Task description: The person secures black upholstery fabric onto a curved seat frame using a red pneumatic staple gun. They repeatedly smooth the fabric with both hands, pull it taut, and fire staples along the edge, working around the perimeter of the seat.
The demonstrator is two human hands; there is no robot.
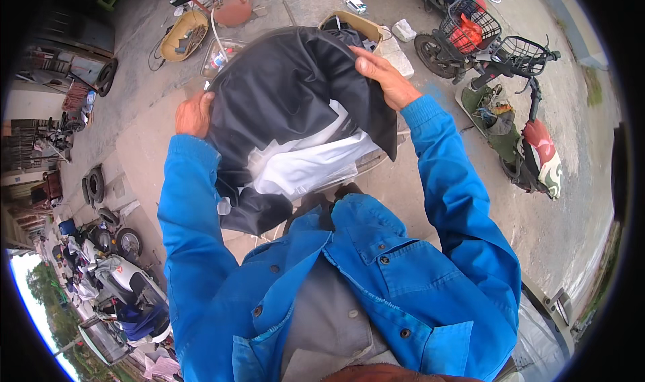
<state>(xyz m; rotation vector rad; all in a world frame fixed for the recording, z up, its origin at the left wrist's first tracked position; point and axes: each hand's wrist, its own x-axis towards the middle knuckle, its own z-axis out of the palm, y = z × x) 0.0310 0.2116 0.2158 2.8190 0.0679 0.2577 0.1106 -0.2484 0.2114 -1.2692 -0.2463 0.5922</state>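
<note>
A wide piece of black leather-like material (pixel 289 79) lies draped over something in front of me, with white lining or sheeting (pixel 309 163) showing along its lower part. My left hand (pixel 193 116) grips its left edge, fingers curled into it. My right hand (pixel 379 79) holds its upper right edge, thumb on top. What lies under the material is mostly hidden; a pale rim shows below it.
Yellow tubs (pixel 181 39), a rusty-red barrow (pixel 232 6) and a white block (pixel 403 29) lie beyond. At right stand scooters with wire baskets (pixel 460 26) and a red-green scooter (pixel 541 153). At left are loose tyres (pixel 95 184) and parked scooters (pixel 127 288).
</note>
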